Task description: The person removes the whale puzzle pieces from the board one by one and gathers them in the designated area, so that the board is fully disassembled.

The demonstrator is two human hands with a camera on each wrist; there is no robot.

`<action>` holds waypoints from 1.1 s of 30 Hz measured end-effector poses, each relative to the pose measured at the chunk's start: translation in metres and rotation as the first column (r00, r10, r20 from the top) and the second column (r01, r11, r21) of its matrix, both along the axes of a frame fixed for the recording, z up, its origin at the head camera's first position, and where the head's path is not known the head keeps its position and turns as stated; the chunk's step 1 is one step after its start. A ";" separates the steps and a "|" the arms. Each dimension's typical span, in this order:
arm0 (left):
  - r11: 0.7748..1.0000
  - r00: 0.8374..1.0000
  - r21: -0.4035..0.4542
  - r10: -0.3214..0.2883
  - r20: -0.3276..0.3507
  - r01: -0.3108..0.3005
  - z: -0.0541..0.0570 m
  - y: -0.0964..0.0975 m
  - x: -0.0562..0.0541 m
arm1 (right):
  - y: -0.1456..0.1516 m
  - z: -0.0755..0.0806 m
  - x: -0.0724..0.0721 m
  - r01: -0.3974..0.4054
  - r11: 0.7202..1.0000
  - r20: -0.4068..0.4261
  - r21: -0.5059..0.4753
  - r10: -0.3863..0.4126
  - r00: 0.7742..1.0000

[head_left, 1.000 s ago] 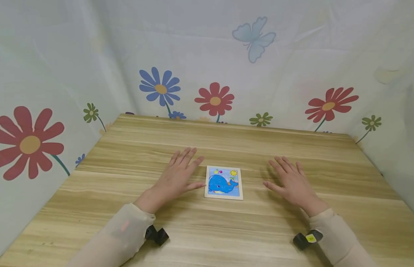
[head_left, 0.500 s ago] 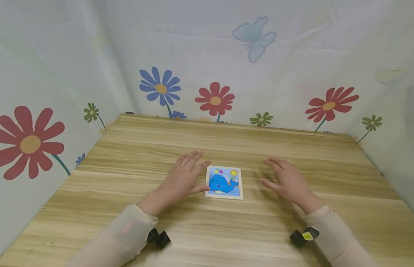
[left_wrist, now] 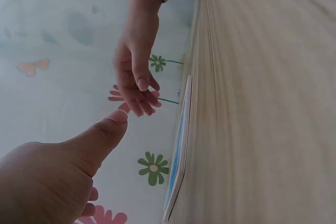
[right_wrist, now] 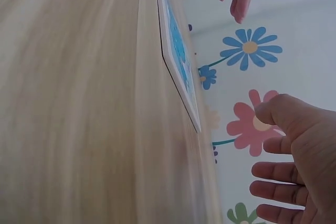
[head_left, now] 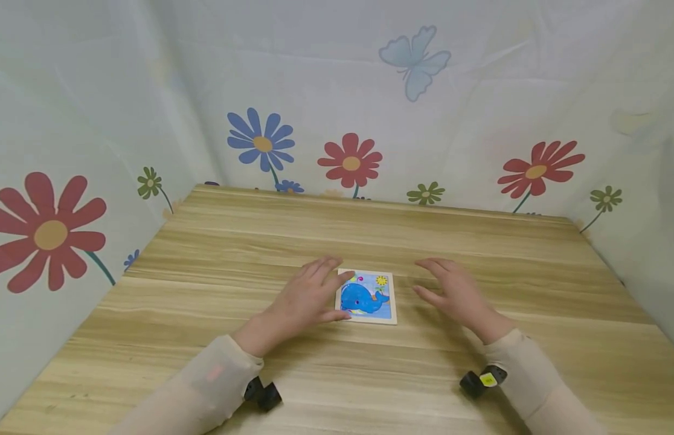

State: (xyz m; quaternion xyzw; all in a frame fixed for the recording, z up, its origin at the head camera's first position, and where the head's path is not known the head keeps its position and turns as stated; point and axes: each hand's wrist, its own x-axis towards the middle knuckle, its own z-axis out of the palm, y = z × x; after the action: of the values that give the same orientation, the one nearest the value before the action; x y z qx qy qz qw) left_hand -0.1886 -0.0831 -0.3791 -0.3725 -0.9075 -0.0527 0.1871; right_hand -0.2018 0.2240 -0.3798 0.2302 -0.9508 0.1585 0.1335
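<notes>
The whale picture (head_left: pixel 366 300) lies flat midway between the left and right edges of the table (head_left: pixel 179 290). My left hand (head_left: pixel 299 297), loosely spread, overhangs its left border; my right hand (head_left: pixel 464 295), equally relaxed, hangs apart from it. Neither grips anything; uneven pushing could skew it.

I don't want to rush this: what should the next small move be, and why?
Probably ease the right grip toward the whale picture: in the head view, tabletop shows between them, while the left grip hovers over the picture's left edge.
</notes>
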 end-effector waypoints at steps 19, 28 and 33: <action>0.999 0.995 -0.044 0.003 0.095 0.001 -0.006 0.012 0.005 | -0.028 0.002 -0.002 -0.028 0.998 0.071 -0.051 0.031 0.997; 0.997 0.995 -0.075 -0.007 0.100 0.015 -0.011 0.019 0.005 | -0.036 0.000 -0.007 -0.060 0.995 0.057 -0.076 0.064 0.996; 0.996 0.994 -0.087 -0.022 0.108 0.031 -0.014 0.024 0.006 | -0.039 -0.002 -0.010 -0.082 0.994 0.055 -0.075 0.086 0.995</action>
State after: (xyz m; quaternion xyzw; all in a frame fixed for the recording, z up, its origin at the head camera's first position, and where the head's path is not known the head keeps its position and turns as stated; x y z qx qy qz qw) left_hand -0.1829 -0.0589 -0.3928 -0.3890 -0.9126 -0.0345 0.1209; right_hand -0.2122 0.1846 -0.3820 0.2602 -0.9374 0.2052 0.1070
